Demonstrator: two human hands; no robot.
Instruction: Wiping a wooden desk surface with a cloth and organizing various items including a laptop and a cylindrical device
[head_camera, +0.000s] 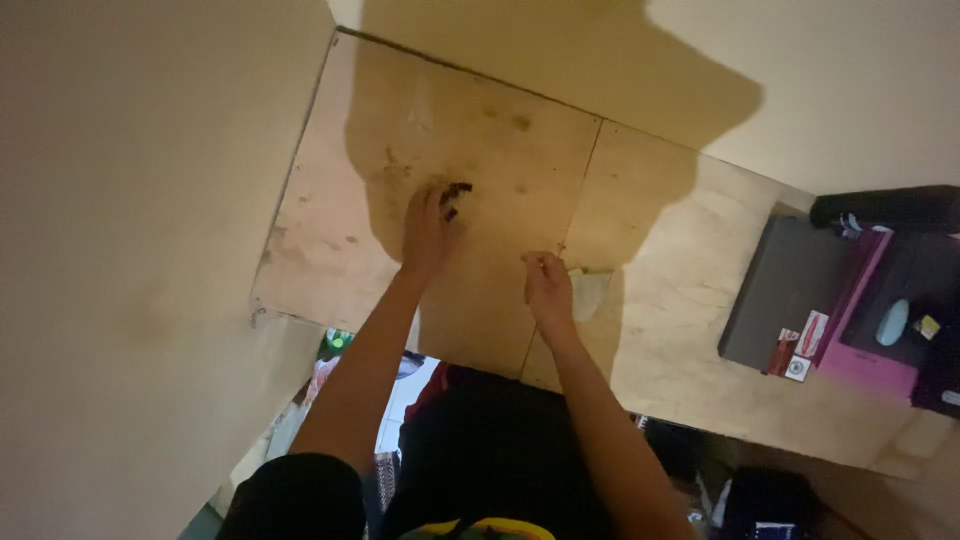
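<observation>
My left hand (428, 232) rests on a pale plywood tabletop (330, 250), its fingertips on a few small dark pieces (456, 192) lying there. Whether it grips them I cannot tell. My right hand (548, 288) sits nearer to me on the wood, fingers pinched together around something small and pale that is too tiny to make out. A pale scrap (590, 292) lies just right of that hand. My own shadow covers the middle of the board.
A grey flat box (785, 290) and a pink box (865, 330) with small items on it stand at the table's right end. A dark object (885, 207) lies behind them. Cream walls close in on the left and back. Clutter shows below the table's near edge.
</observation>
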